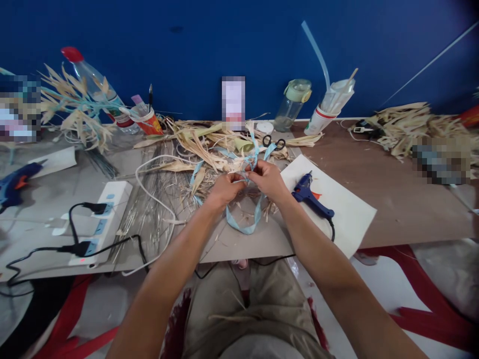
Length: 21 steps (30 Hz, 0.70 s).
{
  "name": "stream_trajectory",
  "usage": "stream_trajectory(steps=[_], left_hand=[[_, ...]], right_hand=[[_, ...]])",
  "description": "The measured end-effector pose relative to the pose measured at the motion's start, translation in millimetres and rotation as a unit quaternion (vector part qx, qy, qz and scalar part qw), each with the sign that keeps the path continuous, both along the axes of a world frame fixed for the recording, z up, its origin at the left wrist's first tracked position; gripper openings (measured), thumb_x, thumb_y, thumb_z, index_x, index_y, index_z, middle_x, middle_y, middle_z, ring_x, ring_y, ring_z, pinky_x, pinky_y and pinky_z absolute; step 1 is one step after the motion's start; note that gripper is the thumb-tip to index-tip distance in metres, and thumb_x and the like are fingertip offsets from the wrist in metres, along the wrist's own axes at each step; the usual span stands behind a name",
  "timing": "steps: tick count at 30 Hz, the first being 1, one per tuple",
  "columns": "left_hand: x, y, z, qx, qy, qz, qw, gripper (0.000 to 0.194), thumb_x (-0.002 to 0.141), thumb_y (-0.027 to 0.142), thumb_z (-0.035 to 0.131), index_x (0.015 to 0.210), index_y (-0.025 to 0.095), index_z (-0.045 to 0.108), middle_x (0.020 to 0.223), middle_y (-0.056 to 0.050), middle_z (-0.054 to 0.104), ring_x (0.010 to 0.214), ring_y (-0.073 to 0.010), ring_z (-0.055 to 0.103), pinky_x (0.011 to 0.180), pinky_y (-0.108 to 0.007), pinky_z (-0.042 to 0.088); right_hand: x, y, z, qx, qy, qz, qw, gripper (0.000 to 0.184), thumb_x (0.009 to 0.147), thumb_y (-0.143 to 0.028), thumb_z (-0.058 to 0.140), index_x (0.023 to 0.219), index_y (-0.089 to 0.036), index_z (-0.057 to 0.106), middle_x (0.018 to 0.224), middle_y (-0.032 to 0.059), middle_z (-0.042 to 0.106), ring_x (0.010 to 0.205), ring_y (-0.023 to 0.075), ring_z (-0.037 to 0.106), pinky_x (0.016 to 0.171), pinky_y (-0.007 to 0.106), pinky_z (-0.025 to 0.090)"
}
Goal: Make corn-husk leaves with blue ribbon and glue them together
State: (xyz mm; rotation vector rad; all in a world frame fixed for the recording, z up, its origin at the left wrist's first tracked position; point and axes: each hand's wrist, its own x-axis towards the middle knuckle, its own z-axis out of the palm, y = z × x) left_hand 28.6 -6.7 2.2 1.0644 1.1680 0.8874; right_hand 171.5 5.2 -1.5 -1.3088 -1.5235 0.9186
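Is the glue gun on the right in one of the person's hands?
No, the blue glue gun lies on the white sheet, apart from both hands.

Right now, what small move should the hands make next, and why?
Probably a gentle pull on the blue ribbon with the right hand, the left hand pinching it: both hands' fingertips meet at the ribbon, which curves in a loose loop below them.

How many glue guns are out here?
2: one blue glue gun on the large white sheet, a second gun cut off at the picture's left edge. The husks could hide more.
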Motion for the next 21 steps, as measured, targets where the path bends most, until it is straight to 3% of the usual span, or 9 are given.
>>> stream_trajectory(steps=[6, 9, 13, 21], left_hand=[[-3.2, 1.2, 4.9, -0.044, -0.086, -0.015, 0.995, 0.019, 0.062, 0.024, 0.07, 0.059, 0.014, 0.055, 0.047, 0.006, 0.041, 0.039, -0.0031, 0.03, 0.041, -0.02, 0.022], [-3.3, 0.5, 0.6, -0.027, -0.058, -0.016, 0.998, 0.012, 0.06, 0.016, 0.068, 0.064, 0.014, 0.057, 0.052, 0.004, 0.049, 0.041, -0.0036, 0.035, 0.041, -0.02, 0.024], [-1.7, -1.7, -1.6, -0.022, -0.049, -0.025, 0.998, 0.019, 0.057, 0.009, 0.066, 0.074, 0.015, 0.058, 0.058, 0.003, 0.054, 0.043, -0.0049, 0.042, 0.042, -0.019, 0.027], [-4.7, 1.2, 4.4, -0.086, -0.108, -0.056, 0.989, 0.023, 0.059, 0.021, 0.073, 0.059, 0.015, 0.051, 0.046, 0.006, 0.04, 0.036, -0.0024, 0.028, 0.038, -0.019, 0.019]], right_hand=[[1.2, 1.4, -1.0, 0.003, 0.011, 0.005, 1.0, 0.013, 0.068, -0.028, 0.059, 0.075, -0.017, 0.06, 0.057, -0.0055, 0.047, 0.055, 0.009, 0.04, 0.054, 0.023, 0.032], [1.4, 2.4, -2.2, 0.002, 0.001, 0.004, 1.0, 0.011, 0.067, -0.026, 0.058, 0.073, -0.017, 0.059, 0.058, -0.0053, 0.047, 0.054, 0.0089, 0.04, 0.055, 0.023, 0.032], [0.4, 1.9, -0.7, 0.007, -0.009, -0.006, 1.0, 0.01, 0.067, -0.024, 0.058, 0.072, -0.016, 0.059, 0.059, -0.0048, 0.049, 0.055, 0.0091, 0.041, 0.056, 0.024, 0.034], [-0.1, 1.2, 0.3, 0.008, -0.01, -0.001, 1.0, 0.01, 0.067, -0.024, 0.057, 0.073, -0.016, 0.06, 0.06, -0.0046, 0.05, 0.057, 0.0094, 0.042, 0.056, 0.024, 0.033]])
